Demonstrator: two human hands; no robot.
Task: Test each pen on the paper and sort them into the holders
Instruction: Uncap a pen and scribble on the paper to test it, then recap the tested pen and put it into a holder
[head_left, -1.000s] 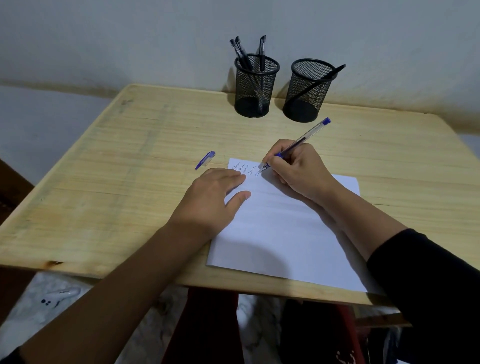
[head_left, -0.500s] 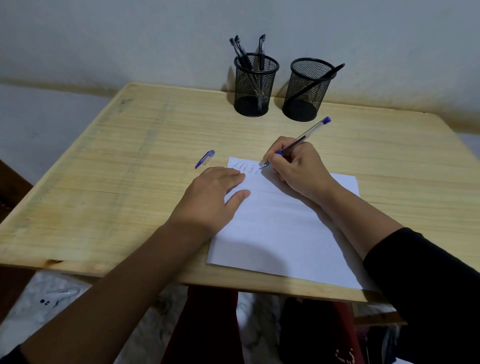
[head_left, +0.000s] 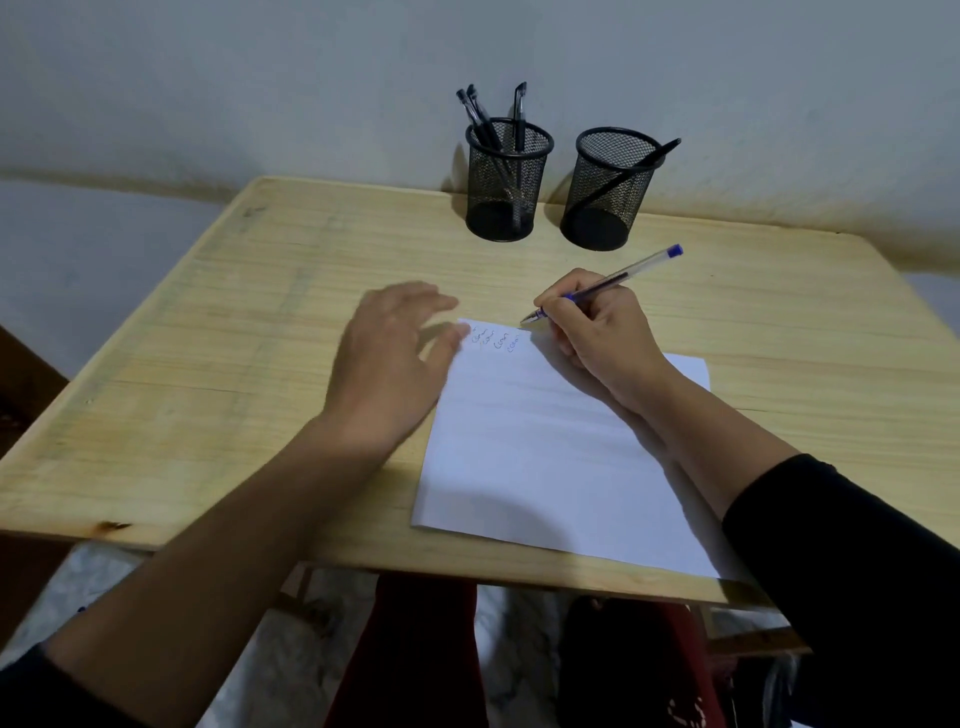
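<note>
My right hand (head_left: 597, 332) grips a clear blue pen (head_left: 628, 273), its tip just above the top edge of the white paper (head_left: 545, 457). Several small blue scribbles (head_left: 493, 338) sit at the paper's top left corner. My left hand (head_left: 389, 358) is blurred, off the paper to its left, fingers spread over the spot where the blue cap lay; the cap is hidden. Two black mesh holders stand at the back: the left holder (head_left: 506, 182) has three black pens, the right holder (head_left: 608, 189) has one black pen leaning in it.
The wooden table (head_left: 208, 364) has bare surface on the left and right of the paper. A pale wall rises right behind the holders. Red and dark fabric shows below the table's front edge.
My left hand has lifted off the paper and slid left and forward over the blue cap. My right hand has raised the pen tip off the scribbles.
</note>
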